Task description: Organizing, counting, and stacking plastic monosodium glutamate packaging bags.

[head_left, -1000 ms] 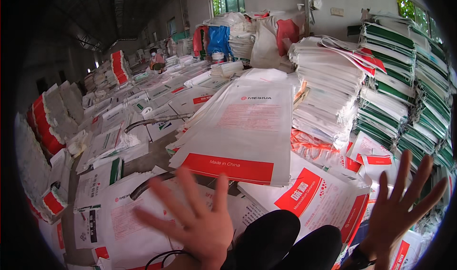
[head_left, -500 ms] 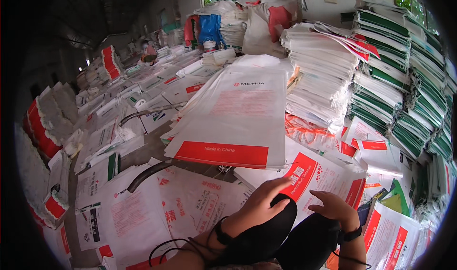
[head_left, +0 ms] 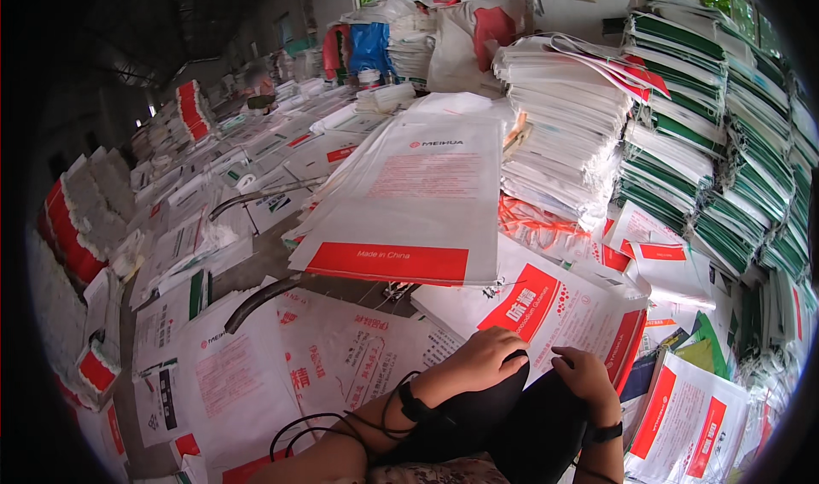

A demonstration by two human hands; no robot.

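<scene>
My left hand hovers over or rests by my left knee, fingers bent down and thumb apart, with nothing seen in it. My right hand is beside my right knee, loosely curled and also seemingly bare. Just beyond both lies a white sack with a red band, apparently not gripped. In front of me a thick pile of flat white woven sacks has a red strip along its near edge. Some fingertips are hidden by the hands themselves.
Tall stacks of folded sacks stand at the right, one white and one green-edged. Loose sacks cover the floor at the left. A dark curved tube juts beside the central pile. Red-and-white bundles line the far left.
My outstretched fingers have bent downward, the left ones most. Both hands have come slightly nearer my knees. The view has shifted a little; the sacks look unmoved.
</scene>
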